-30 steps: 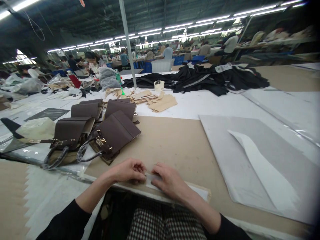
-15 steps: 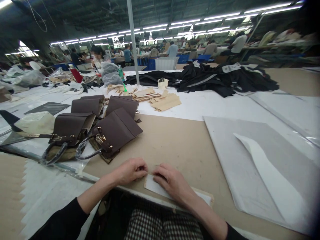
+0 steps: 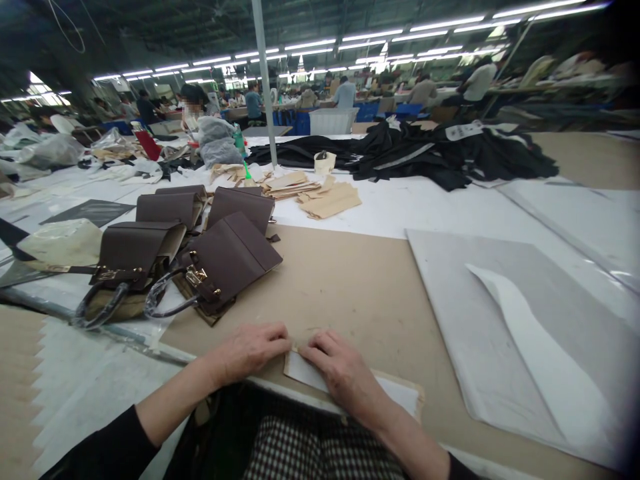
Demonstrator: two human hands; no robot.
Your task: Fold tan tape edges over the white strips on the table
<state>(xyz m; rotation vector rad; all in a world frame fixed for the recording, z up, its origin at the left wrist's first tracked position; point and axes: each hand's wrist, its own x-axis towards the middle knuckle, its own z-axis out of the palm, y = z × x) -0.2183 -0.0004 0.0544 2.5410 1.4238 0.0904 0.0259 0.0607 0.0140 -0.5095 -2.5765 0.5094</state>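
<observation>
At six o'clock on the tabletop (image 3: 350,287), the white-and-tan strip (image 3: 401,392) lies with its layers seemingly together — any edge work left is unclear. Left hand (image 3: 254,348) and right hand (image 3: 345,371) curl nearly closed fingers at its ten-o'clock corner — whether they pinch it, I cannot tell.

Bench (image 3: 350,280) near edge: white panel (image 3: 400,395) | left hand (image 3: 255,348) at its far-left corner | right hand (image 3: 345,373) across it | brown bags (image 3: 235,257) left

Tube lights (image 3: 447,24) glowed from ten to two o'clock. A pole (image 3: 265,80) stood at eleven, a bright window (image 3: 40,89) at ten.
</observation>
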